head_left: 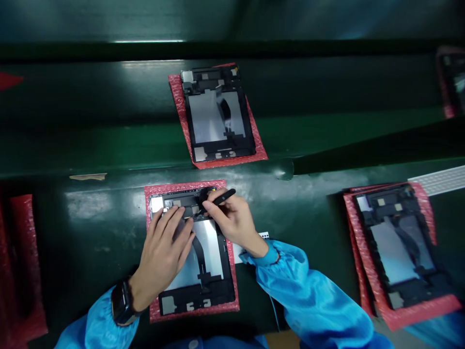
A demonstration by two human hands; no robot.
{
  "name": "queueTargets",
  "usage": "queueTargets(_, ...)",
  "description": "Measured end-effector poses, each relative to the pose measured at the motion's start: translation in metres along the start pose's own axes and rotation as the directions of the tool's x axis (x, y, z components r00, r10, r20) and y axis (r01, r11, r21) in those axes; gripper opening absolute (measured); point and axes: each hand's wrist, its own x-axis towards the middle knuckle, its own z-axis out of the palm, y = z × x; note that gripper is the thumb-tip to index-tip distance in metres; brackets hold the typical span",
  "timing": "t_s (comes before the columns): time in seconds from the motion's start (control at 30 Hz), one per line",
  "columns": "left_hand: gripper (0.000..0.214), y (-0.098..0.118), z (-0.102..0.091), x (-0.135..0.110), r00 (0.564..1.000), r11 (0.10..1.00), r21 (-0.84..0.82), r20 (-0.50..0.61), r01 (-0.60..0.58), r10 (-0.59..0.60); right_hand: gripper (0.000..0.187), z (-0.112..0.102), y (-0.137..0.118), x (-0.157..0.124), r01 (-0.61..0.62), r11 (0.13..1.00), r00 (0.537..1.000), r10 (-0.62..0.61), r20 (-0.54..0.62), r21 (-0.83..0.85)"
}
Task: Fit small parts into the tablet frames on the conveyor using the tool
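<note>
A tablet display panel (214, 247) with its back up lies on a pink bubble-wrap sheet (234, 305) in front of me. My left hand (165, 247) rests over its left half, fingers stretched out and fingertips on the black upper strip. In my right hand (232, 215) a slim black tool (225, 197), which looks like tweezers, is pinched between thumb and fingers at the panel's upper right. The working end is hidden by the fingers. A black flex cable (199, 254) runs down the panel's silver middle.
Another panel (218, 116) on pink wrap lies on the ledge beyond. To the right, a further panel (403, 247) sits on layered wrap near a white perforated strip (443, 179). Pink wrap (31, 266) lies at left. Part of another panel (458, 82) shows far right.
</note>
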Motion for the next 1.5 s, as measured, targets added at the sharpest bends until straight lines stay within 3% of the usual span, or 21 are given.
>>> queueTargets(0.3, 0.048, 0.006, -0.001, 0.004, 0.999, 0.997, 0.079, 0.026, -0.023, 0.021, 0.015, -0.001, -0.001, 0.000, 0.027, 1.000, 1.000, -0.027, 0.001, -0.014)
queueTargets(0.47, 0.045, 0.011, -0.005, 0.007, 0.995, 0.989, 0.142, 0.095, -0.044, 0.031, 0.023, -0.003, -0.008, 0.000, -0.076, 0.993, 0.994, 0.082, -0.070, 0.089)
queueTargets(0.57, 0.040, 0.010, -0.012, 0.012, 0.998, 0.999, 0.045, 0.059, 0.023, -0.026, 0.033, -0.007, -0.022, 0.002, -0.166, 0.966, 0.975, 0.191, -0.116, 0.200)
queueTargets(0.67, 0.026, 0.012, -0.024, 0.021, 0.977, 0.956, -0.218, -0.045, 0.195, -0.210, 0.036, -0.008, -0.039, 0.000, -0.224, 0.940, 0.954, 0.265, -0.138, 0.258)
queueTargets(0.73, 0.017, 0.016, -0.033, 0.028, 0.934, 0.845, -0.434, -0.025, 0.312, -0.357, 0.035, -0.005, -0.048, -0.003, -0.230, 0.922, 0.945, 0.288, -0.157, 0.310)
queueTargets(0.8, 0.012, 0.020, -0.041, 0.034, 0.887, 0.674, -0.617, 0.090, 0.406, -0.453, 0.033, -0.001, -0.055, -0.007, -0.213, 0.900, 0.942, 0.293, -0.167, 0.379)
queueTargets(0.9, 0.012, 0.027, -0.048, 0.040, 0.814, 0.375, -0.777, 0.285, 0.505, -0.507, 0.032, 0.005, -0.059, -0.013, -0.194, 0.871, 0.940, 0.297, -0.168, 0.451)
queueTargets(1.07, 0.019, 0.034, -0.052, 0.043, 0.680, -0.083, -0.826, 0.512, 0.558, -0.524, 0.033, 0.008, -0.063, -0.017, -0.191, 0.874, 0.941, 0.293, -0.170, 0.447)
queueTargets(1.2, 0.026, 0.039, -0.054, 0.047, 0.580, -0.366, -0.766, 0.641, 0.528, -0.503, 0.038, 0.006, -0.071, -0.016, -0.159, 0.925, 0.945, 0.244, -0.218, 0.345)
queueTargets(1.33, 0.030, 0.040, -0.053, 0.050, 0.495, -0.509, -0.723, 0.690, 0.466, -0.527, 0.034, 0.004, -0.078, -0.014, -0.109, 0.952, 0.960, 0.175, -0.219, 0.285)
queueTargets(1.5, 0.033, 0.039, -0.053, 0.050, 0.469, -0.542, -0.725, 0.688, 0.425, -0.553, 0.030, 0.005, -0.079, -0.014, -0.084, 0.954, 0.975, 0.139, -0.174, 0.288)
